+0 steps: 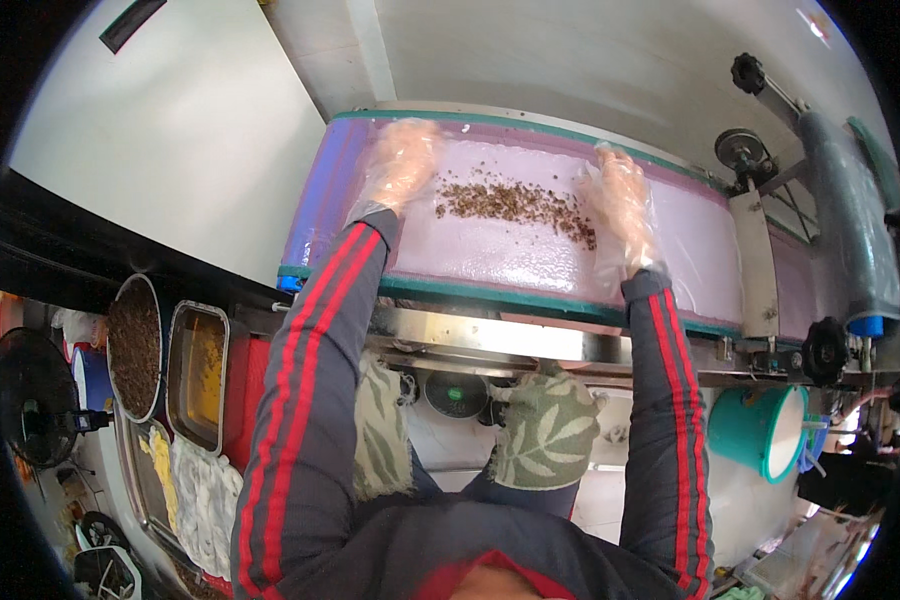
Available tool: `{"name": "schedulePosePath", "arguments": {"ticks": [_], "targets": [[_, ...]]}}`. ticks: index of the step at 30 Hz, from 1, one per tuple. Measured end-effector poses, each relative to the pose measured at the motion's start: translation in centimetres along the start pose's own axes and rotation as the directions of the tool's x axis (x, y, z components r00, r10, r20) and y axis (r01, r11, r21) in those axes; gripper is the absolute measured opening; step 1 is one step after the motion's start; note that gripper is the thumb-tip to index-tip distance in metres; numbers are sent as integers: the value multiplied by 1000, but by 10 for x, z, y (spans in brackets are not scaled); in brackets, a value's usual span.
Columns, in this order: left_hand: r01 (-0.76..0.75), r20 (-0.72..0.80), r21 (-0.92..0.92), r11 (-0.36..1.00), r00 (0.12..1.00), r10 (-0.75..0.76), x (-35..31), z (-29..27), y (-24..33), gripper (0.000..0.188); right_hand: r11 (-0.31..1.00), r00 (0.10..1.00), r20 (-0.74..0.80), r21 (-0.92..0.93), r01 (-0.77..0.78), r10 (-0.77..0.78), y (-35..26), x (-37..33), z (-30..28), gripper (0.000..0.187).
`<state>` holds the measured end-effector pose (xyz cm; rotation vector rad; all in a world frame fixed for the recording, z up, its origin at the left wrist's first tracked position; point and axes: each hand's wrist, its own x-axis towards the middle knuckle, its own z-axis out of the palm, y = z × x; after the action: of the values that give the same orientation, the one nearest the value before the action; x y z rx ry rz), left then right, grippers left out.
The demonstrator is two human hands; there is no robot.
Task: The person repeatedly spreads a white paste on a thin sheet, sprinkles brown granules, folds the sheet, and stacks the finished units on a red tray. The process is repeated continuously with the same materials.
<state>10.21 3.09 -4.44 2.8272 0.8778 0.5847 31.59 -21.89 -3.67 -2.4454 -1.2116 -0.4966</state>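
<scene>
A pale, smooth sheet that looks like dough [470,258] lies on a purple conveyor belt [345,190] with green edges. Along its middle runs a band of brown, crumbly filling [510,203], with loose crumbs scattered around it. My left hand [407,160], in a clear plastic glove, is curled over the sheet's left end near the far edge. To the right of the filling, my right hand [623,200], gloved the same way, rests on the sheet with fingers bent toward the far edge. Whatever is under the curled fingers of each hand is hidden.
A roller [850,220] with black knobs stands over the belt's right end. At the lower left are a round container of brown filling [134,345] and a metal tray with yellowish contents [202,375]. A teal bucket [755,430] stands at the lower right.
</scene>
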Motion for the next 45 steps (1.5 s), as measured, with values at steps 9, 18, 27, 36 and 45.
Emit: {"name": "schedulePosePath", "arguments": {"ticks": [9,18,27,36,45], "targets": [[-151,155,-205,967,971,184,-10,-20,19,30,983,892,426,33,-181,150,-15,19,-4,36],[-81,190,-482,872,962,195,-57,-61,11,34,914,933,357,393,-98,-54,-35,-30,-53,31],[-63,280,-381,923,943,180,-101,-69,21,25,866,876,457,489,-105,-152,-54,-73,-67,22],[-187,222,-200,962,948,230,-162,-88,28,16,885,834,301,216,412,-462,-43,-112,-50,15],[431,-91,-411,803,858,-506,-277,-214,-49,26,814,888,-131,359,456,-440,-21,-132,-83,20]]}}
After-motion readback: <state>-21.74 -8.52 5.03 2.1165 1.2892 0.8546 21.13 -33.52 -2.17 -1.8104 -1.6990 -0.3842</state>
